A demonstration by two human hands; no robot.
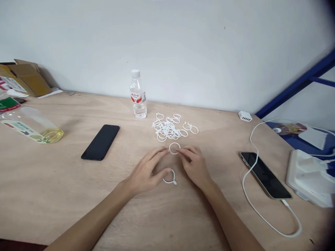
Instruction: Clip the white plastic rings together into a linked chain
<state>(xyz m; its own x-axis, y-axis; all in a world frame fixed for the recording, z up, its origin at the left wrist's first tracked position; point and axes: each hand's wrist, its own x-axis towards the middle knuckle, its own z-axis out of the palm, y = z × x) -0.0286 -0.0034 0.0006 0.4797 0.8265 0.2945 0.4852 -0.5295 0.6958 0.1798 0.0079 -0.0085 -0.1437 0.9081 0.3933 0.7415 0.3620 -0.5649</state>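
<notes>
Between my two hands is a white plastic curtain ring (170, 143), just above or on the wooden table. My right hand (195, 166) has its fingertips closed on this ring's right edge. At the ring's left side are the fingertips of my left hand (148, 170), whose thumb is spread away from the fingers. Beside that thumb lies a second curtain ring (175, 182), partly covered by it, with a small eyelet at its lower right. Farther back, several more white rings lie in a loose pile (169, 129).
A water bottle (138, 104) stands behind the pile. To the left are a black phone (101, 143), an oil bottle (34, 122) and a cardboard box (31, 78). On the right are a phone (267, 176) with a white cable (244, 184) and a white power strip (310, 177).
</notes>
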